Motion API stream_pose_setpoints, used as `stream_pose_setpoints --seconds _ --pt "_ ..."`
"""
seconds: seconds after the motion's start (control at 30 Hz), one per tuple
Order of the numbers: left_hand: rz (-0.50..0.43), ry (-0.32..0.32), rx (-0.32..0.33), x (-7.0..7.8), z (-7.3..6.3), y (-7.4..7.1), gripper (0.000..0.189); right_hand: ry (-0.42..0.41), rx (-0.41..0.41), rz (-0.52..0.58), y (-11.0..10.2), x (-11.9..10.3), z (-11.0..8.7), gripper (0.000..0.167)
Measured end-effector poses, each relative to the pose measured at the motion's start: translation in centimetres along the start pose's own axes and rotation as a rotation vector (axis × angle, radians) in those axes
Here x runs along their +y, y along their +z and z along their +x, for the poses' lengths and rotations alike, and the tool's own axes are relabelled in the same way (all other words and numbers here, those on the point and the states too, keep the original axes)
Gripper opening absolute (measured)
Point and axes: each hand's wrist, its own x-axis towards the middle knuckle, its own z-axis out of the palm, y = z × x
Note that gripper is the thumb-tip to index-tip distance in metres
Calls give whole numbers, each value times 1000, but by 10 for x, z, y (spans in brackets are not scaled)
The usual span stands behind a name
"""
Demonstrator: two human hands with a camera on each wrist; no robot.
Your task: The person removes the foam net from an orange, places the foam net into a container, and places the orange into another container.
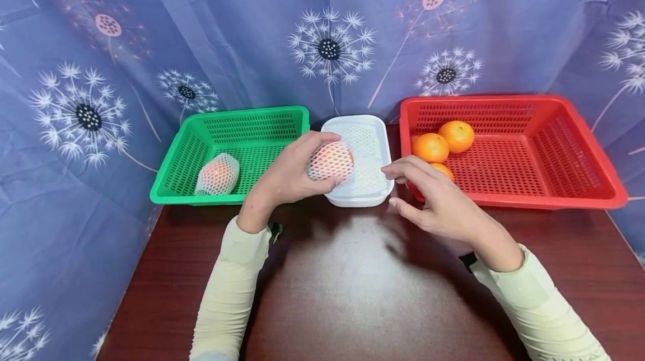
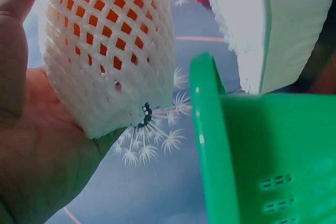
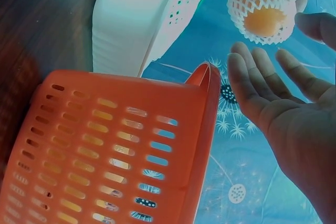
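My left hand (image 1: 289, 173) grips an orange in a white foam net (image 1: 331, 162), over the left side of a white container (image 1: 388, 151). In the left wrist view the net (image 2: 110, 51) wraps the fruit, and orange skin shows through its mesh. Flat white foam nets (image 1: 365, 145) lie in the container. My right hand (image 1: 440, 198) hovers between the container and the red basket (image 1: 544, 201), its fingers apart and holding nothing. The right wrist view shows bare orange skin at the net's opening, which faces my right hand (image 3: 294, 98).
Several bare oranges (image 1: 457, 136) sit at the left end of the red basket; my right hand partly covers that corner. Another netted orange (image 1: 219, 174) lies in the green basket (image 1: 176, 198) at left. A patterned blue curtain (image 1: 252, 25) hangs behind the dark wooden table (image 1: 353, 294).
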Motion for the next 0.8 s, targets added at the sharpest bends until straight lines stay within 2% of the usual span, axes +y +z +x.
stream_pose_setpoints --seconds 0.2,0.47,0.8 --pt "-1 -3 -10 8 -3 7 72 15 12 4 0 -1 -2 49" --pt "-101 -20 1 17 -8 18 78 34 17 5 0 -6 -2 47" --pt "-210 -52 -43 32 -10 31 78 -20 52 12 1 -14 1 45"
